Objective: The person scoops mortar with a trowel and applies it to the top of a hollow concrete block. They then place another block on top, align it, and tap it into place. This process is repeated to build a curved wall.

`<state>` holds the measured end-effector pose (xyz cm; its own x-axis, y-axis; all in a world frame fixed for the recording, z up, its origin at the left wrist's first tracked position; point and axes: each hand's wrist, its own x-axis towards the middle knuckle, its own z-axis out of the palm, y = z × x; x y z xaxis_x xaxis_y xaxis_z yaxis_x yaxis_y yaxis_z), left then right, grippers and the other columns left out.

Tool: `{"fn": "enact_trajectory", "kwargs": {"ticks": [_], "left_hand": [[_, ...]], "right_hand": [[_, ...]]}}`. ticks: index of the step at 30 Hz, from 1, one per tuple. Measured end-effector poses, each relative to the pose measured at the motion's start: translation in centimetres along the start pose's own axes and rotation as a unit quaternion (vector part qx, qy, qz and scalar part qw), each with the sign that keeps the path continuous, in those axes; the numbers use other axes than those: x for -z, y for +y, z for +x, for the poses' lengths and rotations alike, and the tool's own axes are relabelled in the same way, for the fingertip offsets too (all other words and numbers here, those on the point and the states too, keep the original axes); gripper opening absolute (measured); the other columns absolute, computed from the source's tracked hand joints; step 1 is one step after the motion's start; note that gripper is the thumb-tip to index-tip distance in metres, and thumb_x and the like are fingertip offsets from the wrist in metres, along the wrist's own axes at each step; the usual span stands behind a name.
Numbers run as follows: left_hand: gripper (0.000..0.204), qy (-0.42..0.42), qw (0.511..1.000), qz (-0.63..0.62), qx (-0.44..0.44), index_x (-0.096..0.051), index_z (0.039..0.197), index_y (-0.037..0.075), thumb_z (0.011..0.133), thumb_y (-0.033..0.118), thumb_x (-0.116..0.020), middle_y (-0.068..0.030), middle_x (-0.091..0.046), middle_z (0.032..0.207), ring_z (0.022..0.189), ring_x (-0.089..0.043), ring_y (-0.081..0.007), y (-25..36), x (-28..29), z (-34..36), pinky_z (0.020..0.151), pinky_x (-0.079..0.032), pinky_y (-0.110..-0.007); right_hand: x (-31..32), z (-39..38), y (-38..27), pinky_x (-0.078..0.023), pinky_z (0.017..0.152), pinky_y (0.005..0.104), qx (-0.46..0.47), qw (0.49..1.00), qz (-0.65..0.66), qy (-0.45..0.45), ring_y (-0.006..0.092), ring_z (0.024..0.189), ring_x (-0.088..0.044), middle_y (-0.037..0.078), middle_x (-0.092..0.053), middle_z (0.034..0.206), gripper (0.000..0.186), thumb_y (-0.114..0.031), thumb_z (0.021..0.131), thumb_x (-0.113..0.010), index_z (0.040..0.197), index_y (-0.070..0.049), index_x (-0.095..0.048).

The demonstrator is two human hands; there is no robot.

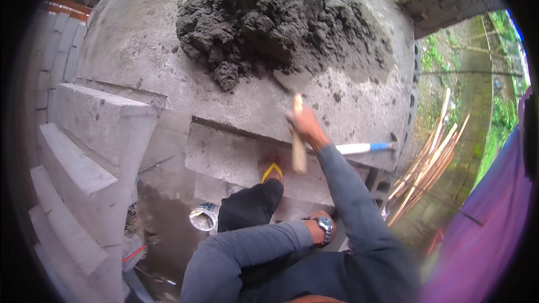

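Note:
My right hand (307,125) is closed around the wooden handle (299,159) of a trowel, the handle's end sticking out below my fist. The trowel's blade (293,82) points away from me and lies at the near edge of a heap of dark grey wet mortar (264,17). The heap is piled on a concrete slab (135,50). Bent across my body, my left arm ends in a wrist with a metal watch (324,229). My left hand (322,216) is low by my leg, its fingers mostly hidden.
A tool with a blue-and-white handle (365,148) lies near the slab's right edge. Concrete steps (95,106) rise at left. A white bucket (203,217) stands beside my leg, near my foot in a yellow-strapped sandal (272,171). Wooden sticks (435,157) and purple cloth (483,219) are at right.

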<state>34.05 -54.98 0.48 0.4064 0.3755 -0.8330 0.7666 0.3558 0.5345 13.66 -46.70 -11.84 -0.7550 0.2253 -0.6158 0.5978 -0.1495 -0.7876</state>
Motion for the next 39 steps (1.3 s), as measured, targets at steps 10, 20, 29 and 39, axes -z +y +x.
{"fn": "enact_trajectory", "kwargs": {"ticks": [10,20,29,39], "left_hand": [[0.046,0.027,0.991,-0.124,0.039,-0.073,0.129,0.023,0.084,0.033,-0.080,0.0022,-0.072,0.130,0.118,-0.068,-0.0311,-1.5,3.7,0.0,0.102,-0.051,-0.060],[0.044,0.015,1.000,-0.016,-0.022,-0.075,0.126,0.025,0.084,0.034,-0.081,0.0017,-0.072,0.128,0.118,-0.068,-0.0303,1.1,3.7,2.3,0.097,-0.052,-0.064],[0.041,-0.064,0.992,0.104,0.039,-0.075,0.124,0.023,0.086,0.039,-0.078,-0.0002,-0.073,0.126,0.119,-0.068,-0.0324,1.6,-0.7,8.5,0.100,-0.049,-0.069],[0.041,0.040,0.999,0.010,-0.012,-0.076,0.124,0.021,0.084,0.032,-0.080,0.0002,-0.073,0.127,0.117,-0.069,-0.0327,-0.8,5.2,1.1,0.097,-0.051,-0.068]], "right_hand": [[2.5,4.2,-9.2,-0.051,0.046,0.0275,0.036,0.988,0.143,-0.054,0.0088,0.052,-0.052,0.000,-0.054,0.074,0.021,-0.013,0.093,-0.071,0.092,-0.007,-0.050],[6.9,1.3,-8.1,-0.058,0.063,0.0456,0.258,0.773,-0.515,0.265,0.0381,0.071,-0.070,0.025,-0.068,0.088,0.042,-0.022,0.094,-0.060,0.117,0.011,-0.047],[12.3,-10.4,-1.8,-0.055,0.055,0.0359,0.068,0.985,-0.096,0.129,0.0167,0.065,-0.060,0.006,-0.057,0.083,0.027,-0.014,0.092,-0.066,0.112,-0.001,-0.054],[9.3,4.2,-6.9,-0.051,0.046,0.0279,0.038,0.998,0.040,0.021,0.0105,0.052,-0.053,0.001,-0.055,0.072,0.019,-0.014,0.093,-0.069,0.096,-0.004,-0.053]]}}
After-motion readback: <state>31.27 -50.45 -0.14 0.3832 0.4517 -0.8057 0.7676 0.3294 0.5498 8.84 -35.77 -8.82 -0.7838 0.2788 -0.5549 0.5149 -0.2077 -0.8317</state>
